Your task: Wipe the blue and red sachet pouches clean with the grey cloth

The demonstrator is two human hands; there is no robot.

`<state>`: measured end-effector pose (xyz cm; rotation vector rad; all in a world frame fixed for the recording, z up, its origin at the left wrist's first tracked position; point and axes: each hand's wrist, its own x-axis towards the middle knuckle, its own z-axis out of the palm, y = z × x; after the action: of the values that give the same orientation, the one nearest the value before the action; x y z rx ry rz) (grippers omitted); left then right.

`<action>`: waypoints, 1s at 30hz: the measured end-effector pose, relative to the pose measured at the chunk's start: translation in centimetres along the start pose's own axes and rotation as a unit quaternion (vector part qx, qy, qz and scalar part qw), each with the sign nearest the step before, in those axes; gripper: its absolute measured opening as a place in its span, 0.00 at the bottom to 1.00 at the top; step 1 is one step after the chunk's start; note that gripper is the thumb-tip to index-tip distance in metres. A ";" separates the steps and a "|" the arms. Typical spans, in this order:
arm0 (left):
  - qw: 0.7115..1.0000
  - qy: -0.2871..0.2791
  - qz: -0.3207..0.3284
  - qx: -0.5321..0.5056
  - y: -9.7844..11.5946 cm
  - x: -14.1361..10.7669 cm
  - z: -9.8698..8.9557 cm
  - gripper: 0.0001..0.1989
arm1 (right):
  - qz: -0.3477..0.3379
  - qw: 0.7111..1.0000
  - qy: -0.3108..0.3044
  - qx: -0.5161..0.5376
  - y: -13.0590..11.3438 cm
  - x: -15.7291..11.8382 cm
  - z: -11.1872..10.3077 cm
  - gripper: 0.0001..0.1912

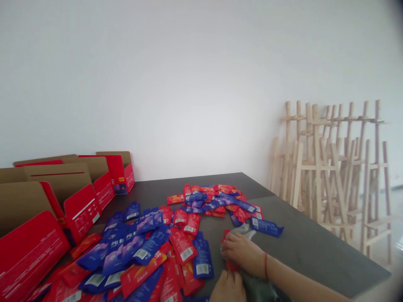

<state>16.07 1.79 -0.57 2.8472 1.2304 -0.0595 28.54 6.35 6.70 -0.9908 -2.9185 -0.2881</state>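
Note:
At the lower right of the head view, my right hand (244,253) is closed over a crumpled grey cloth (243,230) and rests on a red pouch (231,266). A red string is round the right wrist. Just below it, my left hand (228,289) grips the near end of the same pouch, its fingers bent down. Most of that pouch is hidden by the hands. To the right of them lies a single blue pouch (267,227). Another blue pouch (202,256) lies flat to the left. Under the right forearm is a dark, shiny item I cannot make out.
A large heap of blue and red pouches (151,247) covers the near left of the dark table (292,247). Farther back is a second pile (214,201). Open red cardboard boxes (83,209) line the left side. Wooden easels (317,167) stand beyond the right edge.

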 end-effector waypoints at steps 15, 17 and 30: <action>0.992 -0.003 0.106 0.074 -1.0 -2.0 -4.8 0.13 | 0.199 0.977 0.027 0.074 3.6 1.7 1.6 0.22; 0.993 -0.006 0.099 0.071 -1.1 -2.0 -4.6 0.13 | 0.203 0.975 0.036 0.083 3.4 1.0 1.6 0.25; 0.996 -0.002 0.075 0.054 -2.4 -0.6 -10.1 0.32 | 0.197 0.962 0.096 0.162 3.7 -5.7 2.8 0.26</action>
<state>14.13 3.51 9.50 3.0217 1.0392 -0.1297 35.36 6.34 4.01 -1.3572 -2.4165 0.1027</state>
